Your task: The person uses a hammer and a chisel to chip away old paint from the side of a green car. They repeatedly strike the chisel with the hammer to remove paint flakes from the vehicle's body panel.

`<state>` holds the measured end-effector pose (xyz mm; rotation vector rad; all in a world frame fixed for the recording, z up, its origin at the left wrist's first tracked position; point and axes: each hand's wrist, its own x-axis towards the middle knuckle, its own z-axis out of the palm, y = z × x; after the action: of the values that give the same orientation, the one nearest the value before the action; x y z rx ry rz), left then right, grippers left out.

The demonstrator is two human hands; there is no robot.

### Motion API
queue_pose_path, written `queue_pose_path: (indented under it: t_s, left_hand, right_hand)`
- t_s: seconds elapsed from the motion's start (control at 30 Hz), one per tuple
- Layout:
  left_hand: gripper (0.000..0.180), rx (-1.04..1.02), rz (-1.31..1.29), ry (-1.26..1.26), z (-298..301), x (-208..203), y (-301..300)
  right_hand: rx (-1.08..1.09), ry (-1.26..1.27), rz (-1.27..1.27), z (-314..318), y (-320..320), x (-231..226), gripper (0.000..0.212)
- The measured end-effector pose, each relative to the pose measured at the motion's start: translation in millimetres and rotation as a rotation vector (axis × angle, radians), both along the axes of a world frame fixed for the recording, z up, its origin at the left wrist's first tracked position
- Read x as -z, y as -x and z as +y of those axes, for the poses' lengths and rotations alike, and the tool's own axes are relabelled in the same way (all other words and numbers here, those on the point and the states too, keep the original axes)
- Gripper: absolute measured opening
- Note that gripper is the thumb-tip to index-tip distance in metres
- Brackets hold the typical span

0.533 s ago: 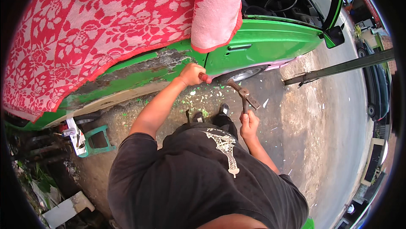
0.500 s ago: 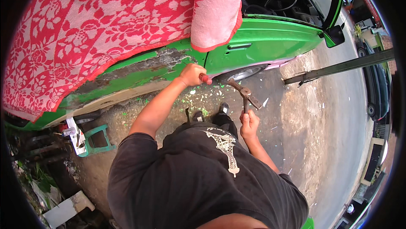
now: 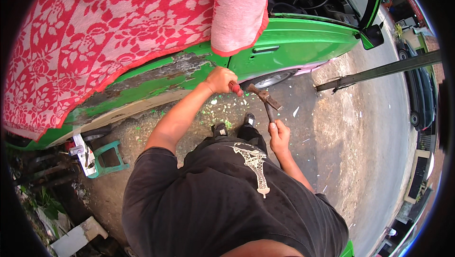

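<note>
My left hand [image 3: 220,79] grips a red-handled tool [image 3: 235,88], a chisel or screwdriver, set against the side of the green car [image 3: 294,43] where the paint is scraped to grey patches [image 3: 161,69]. My right hand [image 3: 278,133] holds a rusty hammer [image 3: 263,97] by its handle, the head close to the end of the red-handled tool. Green paint chips [image 3: 222,110] lie on the ground below.
A red and white floral blanket [image 3: 104,34] covers the car's top and hangs over its side. A small green stool [image 3: 108,158] stands at the left by the car. A long dark metal bar [image 3: 379,72] lies across the concrete at the right. My feet [image 3: 234,128] are below the panel.
The hammer head has come a little closer to the end of the red-handled tool. My left hand stays at the same spot on the panel.
</note>
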<state>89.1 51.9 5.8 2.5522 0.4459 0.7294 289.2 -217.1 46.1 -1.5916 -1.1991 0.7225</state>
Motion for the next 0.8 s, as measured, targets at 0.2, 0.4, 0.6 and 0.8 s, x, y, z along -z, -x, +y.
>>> queue_pose_path:
  t_s: [0.2,0.4,0.6,0.8]
  left_hand:
    - [0.019,0.051,-0.002,-0.020,1.5,2.2,0.2]
    - [0.017,0.065,0.008,-0.033,2.9,-0.4,5.3]
    - [0.016,0.081,0.058,-0.033,0.7,1.9,8.9]
    - [0.015,0.092,0.107,-0.007,3.6,1.1,9.9]
  right_hand:
    - [0.025,0.021,0.045,-4.2,-1.9,5.7,0.031]
    - [0.066,0.029,0.059,-4.2,-7.2,6.6,0.029]
    - [0.053,0.110,0.063,-1.8,-19.6,-1.0,0.029]
    - [0.094,0.102,0.206,-17.2,-3.5,25.0,0.030]
